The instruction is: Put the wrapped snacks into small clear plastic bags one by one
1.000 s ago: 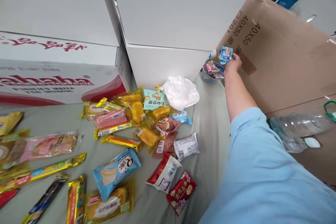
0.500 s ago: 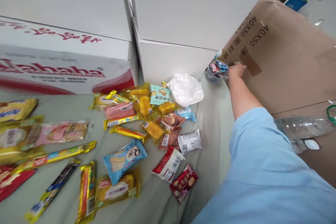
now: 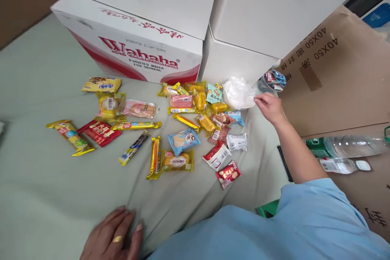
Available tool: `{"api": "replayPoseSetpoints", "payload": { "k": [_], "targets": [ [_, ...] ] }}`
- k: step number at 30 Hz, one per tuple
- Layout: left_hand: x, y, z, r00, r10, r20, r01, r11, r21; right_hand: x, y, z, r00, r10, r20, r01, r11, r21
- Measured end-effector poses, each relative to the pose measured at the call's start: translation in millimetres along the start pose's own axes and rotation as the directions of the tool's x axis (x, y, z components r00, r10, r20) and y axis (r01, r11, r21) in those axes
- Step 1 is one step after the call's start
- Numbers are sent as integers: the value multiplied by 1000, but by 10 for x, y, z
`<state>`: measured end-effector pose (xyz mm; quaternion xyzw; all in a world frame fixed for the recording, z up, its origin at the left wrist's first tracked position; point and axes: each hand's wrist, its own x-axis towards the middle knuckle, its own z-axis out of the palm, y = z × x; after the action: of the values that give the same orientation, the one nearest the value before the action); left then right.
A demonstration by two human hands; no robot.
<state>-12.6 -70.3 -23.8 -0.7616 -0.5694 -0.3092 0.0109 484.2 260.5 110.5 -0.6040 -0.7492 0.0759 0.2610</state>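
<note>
My right hand reaches to the far right, thumb and fingers pinched on the edge of a clear plastic bag, which lies crumpled over a white tray. My left hand, with a gold ring, rests palm down on the pale green sheet, holding nothing. Wrapped snacks lie between the hands: a blue packet, a yellow cake packet, a red packet, a red-and-white packet and several others.
A white Wahaha carton and white boxes stand behind the snacks. Further right are a clear tub of packets, a brown cardboard sheet, a large water bottle and a smaller bottle.
My right hand has come back from the tub of packets to the plastic bag's edge. The view has shifted left and widened, bringing my left hand into sight.
</note>
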Motion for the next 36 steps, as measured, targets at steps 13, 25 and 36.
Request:
{"api": "replayPoseSetpoints", "payload": {
  "k": [13,25,36],
  "targets": [
    [-34,108,-14,988,-73,-132,56,990,-129,-563,-1154,246,989,135,-60,-100,912,398],
    [696,823,-72,513,-345,786,692,-376,-616,-2296,-2523,1072,765,215,607,-638,379,670],
    [572,817,-50,603,-406,687,700,-144,-700,-2137,-2414,962,676,55,735,-692,390,608]
  ]
}}
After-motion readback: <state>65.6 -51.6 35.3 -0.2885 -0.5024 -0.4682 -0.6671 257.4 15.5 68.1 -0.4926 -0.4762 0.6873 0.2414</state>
